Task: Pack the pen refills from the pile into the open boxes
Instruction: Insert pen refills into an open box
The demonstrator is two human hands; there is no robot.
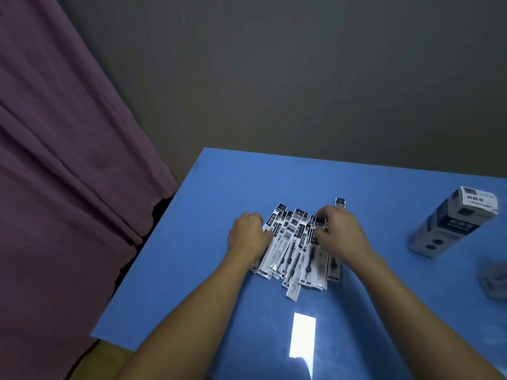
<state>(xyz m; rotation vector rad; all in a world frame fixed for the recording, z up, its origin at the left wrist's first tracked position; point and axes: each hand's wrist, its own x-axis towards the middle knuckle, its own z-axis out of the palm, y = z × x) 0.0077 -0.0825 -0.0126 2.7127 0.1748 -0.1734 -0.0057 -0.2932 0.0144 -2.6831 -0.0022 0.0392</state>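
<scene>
Both hands bracket the refill pile [297,250]: left hand [248,233] curled against its edge, right hand [338,231] pinching top packets. Box [452,223], right of the grip, awaits; packing appears barely begun.

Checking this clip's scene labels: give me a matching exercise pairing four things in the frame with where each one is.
Things:
1. pile of pen refills
2. box
3. curtain
4. left hand

Places:
A. hanging left of the table
B. standing on the table's right side
C. at the pile's left edge
D. middle of the blue table, between both hands

Pairs: 1-D, 2-B, 3-A, 4-C

The right hand is on the pile's far right part, fingers curled around some refills.
</scene>
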